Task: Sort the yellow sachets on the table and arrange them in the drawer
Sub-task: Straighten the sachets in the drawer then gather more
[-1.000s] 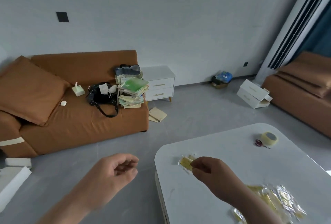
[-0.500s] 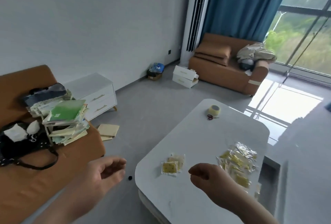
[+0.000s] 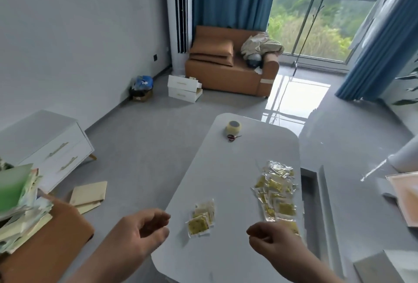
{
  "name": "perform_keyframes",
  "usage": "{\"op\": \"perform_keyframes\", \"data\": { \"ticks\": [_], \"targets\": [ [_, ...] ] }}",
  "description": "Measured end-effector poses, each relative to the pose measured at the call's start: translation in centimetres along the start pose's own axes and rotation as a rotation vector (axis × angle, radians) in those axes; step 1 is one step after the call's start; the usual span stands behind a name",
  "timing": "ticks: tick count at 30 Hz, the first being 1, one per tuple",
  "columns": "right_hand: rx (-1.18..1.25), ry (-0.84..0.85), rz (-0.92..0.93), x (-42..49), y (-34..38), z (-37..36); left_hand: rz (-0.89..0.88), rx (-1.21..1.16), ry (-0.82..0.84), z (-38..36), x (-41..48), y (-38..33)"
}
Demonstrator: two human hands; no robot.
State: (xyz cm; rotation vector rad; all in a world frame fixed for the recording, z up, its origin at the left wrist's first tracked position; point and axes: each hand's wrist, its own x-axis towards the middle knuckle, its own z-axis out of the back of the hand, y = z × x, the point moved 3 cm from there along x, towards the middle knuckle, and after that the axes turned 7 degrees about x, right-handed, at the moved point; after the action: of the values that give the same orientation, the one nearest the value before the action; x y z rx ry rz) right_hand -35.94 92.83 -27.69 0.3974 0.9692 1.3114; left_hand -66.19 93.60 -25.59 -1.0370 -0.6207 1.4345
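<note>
A small stack of yellow sachets [image 3: 201,220] lies near the front left of the white table [image 3: 226,181]. A larger loose pile of yellow sachets [image 3: 274,190] in clear wrappers spreads along the table's right edge. My left hand [image 3: 140,235] hovers off the table's left edge, fingers curled and apart, holding nothing. My right hand [image 3: 273,243] hangs over the table just below the loose pile, fingers loosely curled with nothing in them. An open drawer [image 3: 312,203] shows as a dark slot along the table's right side.
A tape roll [image 3: 233,127] and red scissors [image 3: 233,137] sit at the table's far end. A white cabinet [image 3: 45,147] stands left, a stack of books [image 3: 20,205] on an orange sofa [image 3: 49,242] at near left. Flat boards [image 3: 89,194] lie on the floor.
My view has swung right, from the sofa toward the window. My right hand let go of a sachet on the small stack and drew back toward me; the left hand stayed empty.
</note>
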Motion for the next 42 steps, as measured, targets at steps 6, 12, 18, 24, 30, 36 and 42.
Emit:
{"op": "perform_keyframes", "data": {
  "ticks": [6, 12, 18, 24, 30, 36, 42],
  "targets": [
    [0.079, -0.051, -0.027, 6.2, 1.7, 0.1, -0.033, 0.070, 0.062, 0.9, 7.4, -0.9],
    [0.175, -0.125, -0.058, 8.5, 2.1, 2.3, -0.082, 0.123, 0.150, -0.4, 13.3, -2.0],
    [0.285, -0.217, -0.156, 8.0, 0.1, 3.1, -0.087, 0.125, 0.318, -2.9, 18.0, -1.6],
    [0.333, -0.265, -0.297, 8.8, -2.1, 1.2, -0.071, 0.178, 0.427, -4.2, 22.5, 1.4],
    [0.355, -0.269, -0.429, 13.6, -4.4, -3.4, 0.000, 0.197, 0.523, -5.1, 27.1, 6.3],
    [0.407, -0.236, -0.503, 21.0, -9.2, -10.6, 0.056, 0.261, 0.543, -8.1, 31.6, 14.9],
    [0.442, -0.207, -0.558, 27.0, -16.3, -17.6, 0.127, 0.312, 0.580, -13.9, 35.0, 24.6]
  ]
}}
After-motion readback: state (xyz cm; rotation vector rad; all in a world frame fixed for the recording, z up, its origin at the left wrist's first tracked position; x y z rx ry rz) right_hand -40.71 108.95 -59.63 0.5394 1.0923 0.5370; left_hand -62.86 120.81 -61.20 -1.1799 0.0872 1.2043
